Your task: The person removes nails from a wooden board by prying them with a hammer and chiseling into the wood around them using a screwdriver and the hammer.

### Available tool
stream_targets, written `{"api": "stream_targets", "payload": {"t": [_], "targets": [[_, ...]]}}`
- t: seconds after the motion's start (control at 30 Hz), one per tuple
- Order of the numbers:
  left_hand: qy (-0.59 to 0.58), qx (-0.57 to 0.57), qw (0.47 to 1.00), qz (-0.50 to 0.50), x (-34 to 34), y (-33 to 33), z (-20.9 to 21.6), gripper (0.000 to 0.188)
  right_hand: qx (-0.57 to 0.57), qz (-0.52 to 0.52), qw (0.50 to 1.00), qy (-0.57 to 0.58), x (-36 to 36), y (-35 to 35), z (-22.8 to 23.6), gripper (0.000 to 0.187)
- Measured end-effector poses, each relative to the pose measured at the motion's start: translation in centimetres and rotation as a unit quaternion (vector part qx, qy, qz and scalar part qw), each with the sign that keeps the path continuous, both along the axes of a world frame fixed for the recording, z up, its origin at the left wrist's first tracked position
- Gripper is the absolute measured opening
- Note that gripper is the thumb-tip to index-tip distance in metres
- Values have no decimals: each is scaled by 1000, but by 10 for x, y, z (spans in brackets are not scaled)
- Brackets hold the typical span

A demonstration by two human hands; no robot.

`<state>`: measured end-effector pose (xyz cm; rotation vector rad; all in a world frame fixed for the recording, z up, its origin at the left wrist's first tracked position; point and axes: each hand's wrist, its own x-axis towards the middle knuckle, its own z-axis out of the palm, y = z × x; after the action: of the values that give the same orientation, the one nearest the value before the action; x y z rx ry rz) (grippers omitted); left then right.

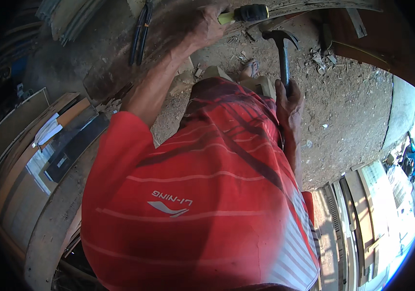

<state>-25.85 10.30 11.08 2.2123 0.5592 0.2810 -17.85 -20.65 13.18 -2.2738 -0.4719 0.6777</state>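
My right hand [290, 102] is wrapped round the handle of a claw hammer [284, 56]. The hammer stands head away from me, its claw pointing right, above the dirt floor. Farther forward and to the left, my left hand [210, 26] is closed on a tool with a yellow-green and black handle [246, 13]. That handle sticks out to the right of the hand, and the rest of the tool is hidden, so its kind cannot be told. The left hand lies by a wooden surface at the upper edge.
Long-handled black pliers [141, 34] lie left of my left arm. Stacked boards [71, 19] stand at the upper left, more wooden panels [28, 160] at the left, and planks [358, 208] at the lower right. Wood scraps [321, 60] litter the dirt floor [343, 111].
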Motion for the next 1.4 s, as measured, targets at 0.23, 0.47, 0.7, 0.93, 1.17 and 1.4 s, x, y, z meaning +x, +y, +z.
{"api": "stream_targets", "payload": {"t": [0.23, 0.47, 0.7, 0.93, 1.17, 1.4], "targets": [[47, 29, 997, 53, 16, -6, -10, 29, -14, 6, 1000, 15, -1, -1, 3, 37], [-41, 4, 998, 38, -20, 0, -18, 19, -21, 14, 1000, 11, 2, -7, -3, 36], [22, 54, 998, -3, 21, 2, -1, 27, -9, 5, 1000, 17, 1, -10, -6, 36], [-30, -15, 998, 45, -14, 4, -17, 26, -31, -11, 998, 46, 4, -5, 2, 36], [-2, -52, 997, 51, -24, 6, -9, 29, -18, 9, 999, 36, 9, -7, 5, 37], [19, 17, 999, 40, 1, -2, -10, 26, -5, 9, 998, 58, 12, -3, 5, 36]]}}
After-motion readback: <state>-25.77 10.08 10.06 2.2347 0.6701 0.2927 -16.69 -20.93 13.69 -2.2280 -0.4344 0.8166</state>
